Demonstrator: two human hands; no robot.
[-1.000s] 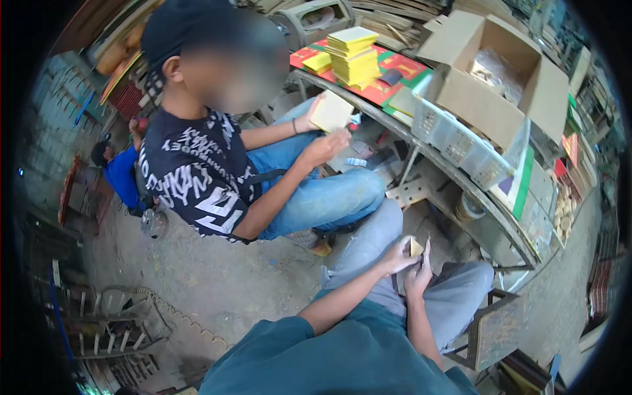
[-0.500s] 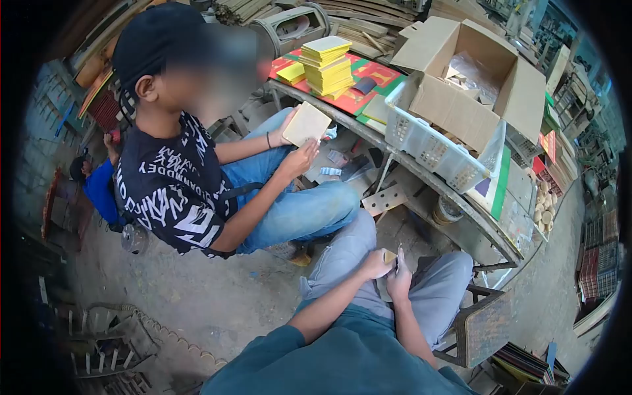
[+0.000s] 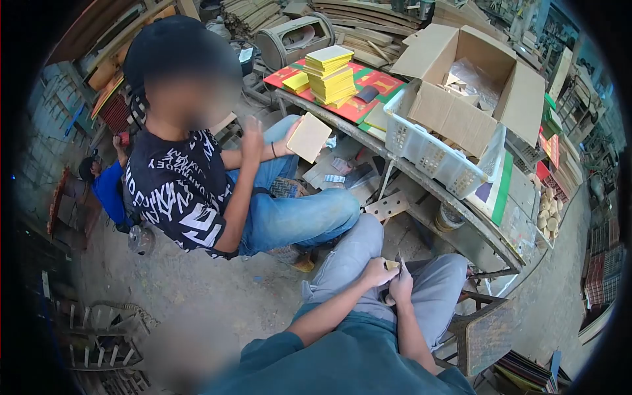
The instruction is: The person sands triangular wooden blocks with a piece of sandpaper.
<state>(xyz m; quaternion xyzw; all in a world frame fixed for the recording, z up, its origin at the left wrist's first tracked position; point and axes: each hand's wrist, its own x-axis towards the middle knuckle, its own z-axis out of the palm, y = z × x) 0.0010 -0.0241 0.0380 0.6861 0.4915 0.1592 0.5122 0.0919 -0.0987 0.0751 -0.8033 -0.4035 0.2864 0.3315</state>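
In the head view, low and right of the frame's centre, the left hand [image 3: 376, 272] is curling firmly around a small wooden piece [image 3: 392, 265], its pale end poking out beyond the fingers on the side facing the other hand. Just beside it, the right hand [image 3: 401, 286] is keeping its grip closed on a thin dark piece [image 3: 399, 259], perhaps a flexible sheet, though at this size its material is hard to tell. Both hands are hovering above grey trousers [image 3: 347, 255].

At the upper centre, the metal-framed desk [image 3: 454, 197] is bearing a stack of yellow-edged rectangular blocks [image 3: 331, 84]; toward the upper right, a perforated plastic basket [image 3: 403, 135] and an open cardboard box [image 3: 457, 118] are sitting together. Left of centre, a co-worker [image 3: 178, 168] is holding a flat, pale, squarish block [image 3: 309, 137] and raising the other hand.
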